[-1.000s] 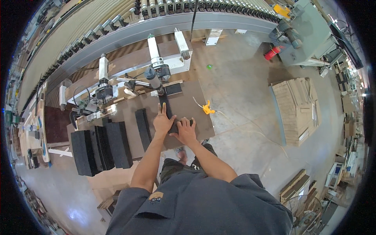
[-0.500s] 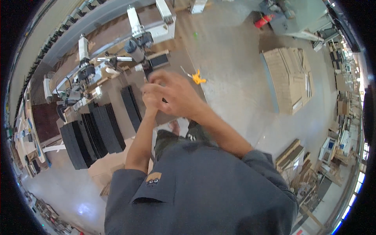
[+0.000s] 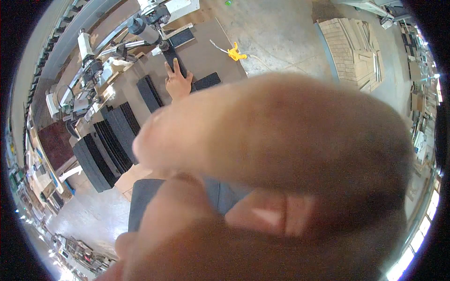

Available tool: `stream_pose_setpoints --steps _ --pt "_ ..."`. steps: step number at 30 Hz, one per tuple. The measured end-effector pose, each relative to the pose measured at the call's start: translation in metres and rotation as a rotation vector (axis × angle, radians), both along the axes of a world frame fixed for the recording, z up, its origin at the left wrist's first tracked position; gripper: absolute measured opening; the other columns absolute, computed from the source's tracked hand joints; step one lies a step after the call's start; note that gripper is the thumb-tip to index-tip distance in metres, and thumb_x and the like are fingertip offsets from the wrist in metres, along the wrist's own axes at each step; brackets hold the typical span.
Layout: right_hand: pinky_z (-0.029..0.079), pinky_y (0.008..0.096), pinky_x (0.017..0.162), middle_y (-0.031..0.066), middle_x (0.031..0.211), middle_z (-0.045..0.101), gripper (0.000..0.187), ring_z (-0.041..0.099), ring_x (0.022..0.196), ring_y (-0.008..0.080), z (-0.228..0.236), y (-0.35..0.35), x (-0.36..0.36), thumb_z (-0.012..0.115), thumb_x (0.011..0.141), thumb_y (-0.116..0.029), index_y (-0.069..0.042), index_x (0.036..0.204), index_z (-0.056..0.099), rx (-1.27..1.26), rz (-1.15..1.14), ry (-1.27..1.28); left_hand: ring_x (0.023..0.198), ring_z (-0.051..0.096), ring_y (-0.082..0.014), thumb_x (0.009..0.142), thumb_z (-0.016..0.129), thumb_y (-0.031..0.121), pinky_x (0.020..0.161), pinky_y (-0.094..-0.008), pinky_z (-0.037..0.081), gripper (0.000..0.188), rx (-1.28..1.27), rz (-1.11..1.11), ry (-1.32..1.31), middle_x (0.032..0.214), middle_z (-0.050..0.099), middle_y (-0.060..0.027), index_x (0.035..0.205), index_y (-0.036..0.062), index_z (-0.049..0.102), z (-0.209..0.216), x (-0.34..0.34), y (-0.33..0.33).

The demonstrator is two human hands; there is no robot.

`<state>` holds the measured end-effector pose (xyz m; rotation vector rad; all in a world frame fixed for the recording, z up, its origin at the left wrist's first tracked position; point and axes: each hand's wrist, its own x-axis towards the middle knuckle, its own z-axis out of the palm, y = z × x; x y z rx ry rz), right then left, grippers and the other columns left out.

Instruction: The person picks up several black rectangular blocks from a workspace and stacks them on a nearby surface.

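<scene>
My left hand (image 3: pixel 178 86) lies with its fingers spread on a dark strip (image 3: pixel 175 61), whose far end sits under the grey cylindrical head of a machine (image 3: pixel 144 31). Just right of that hand is a short dark piece (image 3: pixel 207 81). My right hand (image 3: pixel 281 136) is raised very close to the camera, large and blurred, covering much of the picture. Its fingers seem bent, but whether it holds anything cannot be made out. A narrow stack of dark strips (image 3: pixel 150 92) lies left of my left hand.
Several thick stacks of dark strips (image 3: pixel 96 161) stand at the left. Another dark piece (image 3: pixel 182 38) lies beyond the machine head. A yellow air gun (image 3: pixel 236 52) with a hose rests near the brown table's right edge. Flat cardboard (image 3: pixel 349 49) is piled at the far right.
My hands, together before, are now apart. The right has risen close to the camera; the left has come down onto the dark strip. A short dark piece now shows beside it.
</scene>
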<state>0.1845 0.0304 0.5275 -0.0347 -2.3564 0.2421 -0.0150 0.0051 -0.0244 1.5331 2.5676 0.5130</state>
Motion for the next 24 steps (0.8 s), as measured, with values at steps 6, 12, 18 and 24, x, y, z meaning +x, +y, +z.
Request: stream_pose_setpoints --steps 6,12,18,24 --pt "0.061 0.0438 0.086 0.0029 0.111 0.075 0.024 0.077 0.100 0.0281 -0.026 0.003 0.019 0.089 0.090 -0.023 -0.020 0.110 0.076 -0.227 -0.129 -0.008 0.136 0.072 -0.0470 0.094 0.082 0.039 0.109 -0.0572 0.060 0.085 -0.188 0.004 -0.195 0.176 0.052 -0.0283 0.173 0.0208 0.055 0.048 0.037 0.002" --pt "0.061 0.0489 0.094 0.0106 0.128 0.075 0.038 0.076 0.113 0.0393 -0.215 0.028 0.015 0.090 0.093 -0.033 -0.014 0.122 0.074 -0.785 -0.205 -0.439 0.138 0.072 -0.0431 0.091 0.081 0.034 0.109 -0.0554 0.059 0.080 0.064 0.224 -0.002 0.178 0.053 -0.0207 0.167 0.0197 0.063 0.108 -0.016 -0.123" --pt "0.032 0.0628 0.139 0.0197 0.175 0.048 0.101 0.041 0.166 0.0463 -0.448 0.029 0.025 0.096 0.086 -0.046 -0.019 0.172 0.051 -0.590 -0.387 -0.733 0.125 0.077 -0.0471 0.100 0.081 0.045 0.103 -0.0558 0.063 0.072 -0.199 0.214 -0.029 0.171 0.061 -0.0215 0.165 0.0182 0.066 0.097 -0.050 -0.173" --pt "0.012 0.0668 0.144 0.0167 0.189 0.026 0.124 0.015 0.179 0.0442 -0.510 0.005 0.031 0.088 0.084 -0.075 -0.024 0.183 0.036 -0.564 -0.456 -0.802 0.133 0.064 -0.0398 0.106 0.079 0.057 0.120 -0.0584 0.044 0.070 -0.043 0.511 0.358 0.148 0.070 -0.0150 0.162 0.0173 0.067 0.133 -0.100 -0.219"
